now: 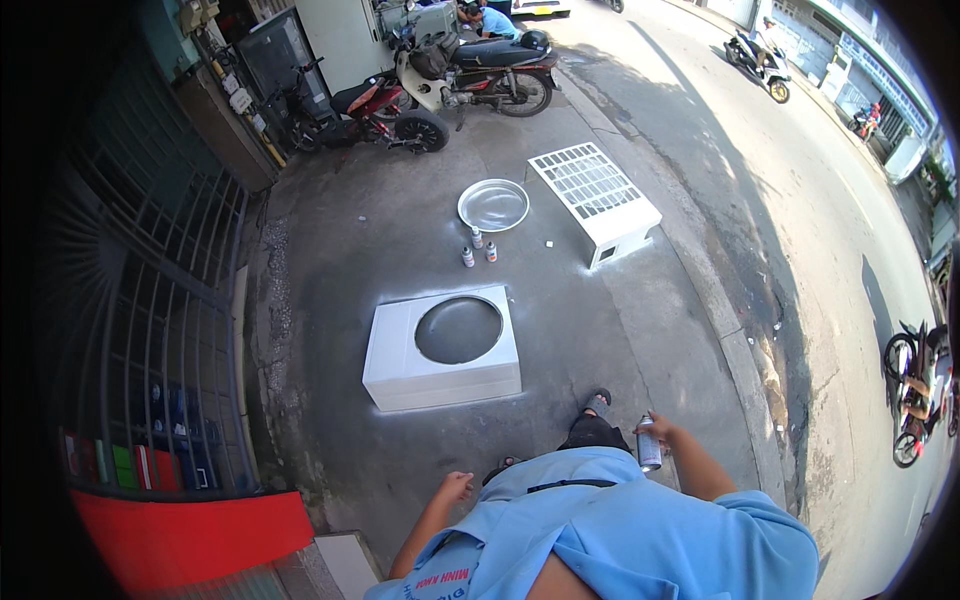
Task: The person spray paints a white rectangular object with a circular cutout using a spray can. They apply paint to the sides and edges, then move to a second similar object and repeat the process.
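Right now, a white boxy casing (445,385) with 1 large round opening in its upper face lies on the grey pavement (330,330), a pale dusting along its edges. To the right of the casing and nearer the person, the right hand (652,428) grasps 1 upright spray can (649,452), fingers wrapped round its upper part. On the near side of the casing, well apart from it, the left hand (458,487) hangs with its fingers bent; I cannot tell whether it is fully closed. Just beyond the casing, 3 small cans (468,258) stand upright in a cluster, and past them lies a shallow round pan (496,183), silvery inside. Beyond the casing and to its right rests a white panelled cover (622,213) with rows of rectangular openings. Left of the casing runs a barred gate (165,350); far beyond the casing stand parked motorbikes (500,80).
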Demonstrator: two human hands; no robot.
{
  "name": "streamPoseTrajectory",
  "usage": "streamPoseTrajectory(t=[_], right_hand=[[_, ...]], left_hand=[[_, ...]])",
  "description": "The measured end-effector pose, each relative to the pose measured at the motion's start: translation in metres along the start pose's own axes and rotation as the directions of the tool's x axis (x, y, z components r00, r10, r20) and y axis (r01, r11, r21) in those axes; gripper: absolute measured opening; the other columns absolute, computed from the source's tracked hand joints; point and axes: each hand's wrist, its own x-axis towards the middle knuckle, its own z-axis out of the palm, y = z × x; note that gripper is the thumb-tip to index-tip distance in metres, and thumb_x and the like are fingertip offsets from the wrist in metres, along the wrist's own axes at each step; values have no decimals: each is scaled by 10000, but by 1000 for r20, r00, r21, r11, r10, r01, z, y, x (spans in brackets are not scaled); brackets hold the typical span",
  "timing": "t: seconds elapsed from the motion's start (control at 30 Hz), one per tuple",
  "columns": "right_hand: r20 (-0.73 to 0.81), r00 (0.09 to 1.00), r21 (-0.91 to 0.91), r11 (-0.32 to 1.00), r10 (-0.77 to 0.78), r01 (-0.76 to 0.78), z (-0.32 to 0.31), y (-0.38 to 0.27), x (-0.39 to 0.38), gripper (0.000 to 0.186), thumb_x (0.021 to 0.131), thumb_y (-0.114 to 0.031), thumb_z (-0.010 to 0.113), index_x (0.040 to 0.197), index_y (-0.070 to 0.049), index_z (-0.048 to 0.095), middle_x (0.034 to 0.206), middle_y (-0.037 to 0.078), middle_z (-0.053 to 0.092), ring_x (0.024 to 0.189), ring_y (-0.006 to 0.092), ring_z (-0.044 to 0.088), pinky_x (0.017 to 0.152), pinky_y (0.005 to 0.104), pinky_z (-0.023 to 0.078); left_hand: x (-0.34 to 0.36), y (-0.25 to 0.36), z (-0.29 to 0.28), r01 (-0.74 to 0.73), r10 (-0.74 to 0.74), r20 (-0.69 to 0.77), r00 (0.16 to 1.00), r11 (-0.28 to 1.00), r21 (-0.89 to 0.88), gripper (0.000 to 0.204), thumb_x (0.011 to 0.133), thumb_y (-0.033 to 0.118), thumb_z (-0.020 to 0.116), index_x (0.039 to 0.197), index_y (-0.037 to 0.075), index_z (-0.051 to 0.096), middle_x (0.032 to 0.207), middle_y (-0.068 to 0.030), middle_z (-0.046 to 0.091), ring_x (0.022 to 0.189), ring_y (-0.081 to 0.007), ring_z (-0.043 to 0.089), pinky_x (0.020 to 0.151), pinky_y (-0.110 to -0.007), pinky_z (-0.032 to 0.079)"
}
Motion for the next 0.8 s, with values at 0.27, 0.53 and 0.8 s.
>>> streamPoseTrajectory(t=[0.27, 0.53, 0.8], right_hand=[[197, 803, -128, 798, -562, 589, 66, -254, -65, 1179, 867, -526, 821, 1729, -120, 125, 1511, 280, 574, 1341, 399, 617, 1097, 442, 498], [692, 605, 265, 918, -394, 294, 32, -335, -88, 842, 1094, -593, 515, 1739, -246, 100, 1655, 205, 431, 1511, 382, 453, 1189, 515, 432], [715, 693, -461, 680, -97, 571, -39, -209, 151, 837, 1035, -623, 587, 1657, -100, 389, 1585, 259, 516, 1502, 384, 467, 1189, 549, 412]], left_hand=[[-116, 252, 133, -662, 664, -13, 748, 744, -91, 1005, 923, 309, 856, 1697, 140, 237, 1444, -227, 587, 1185, -258, 670, 969, -448, 559], [-111, 354, 155, -682, 596, -364, 716, 709, -179, 1052, 862, 275, 844, 1717, 200, 234, 1386, -244, 633, 1178, -343, 680, 1005, -446, 542], [-108, 325, 200, -452, 340, -306, 889, 551, -701, 590, 1018, 201, 743, 1547, 191, 481, 1117, -110, 696, 899, -203, 726, 729, -357, 611]])
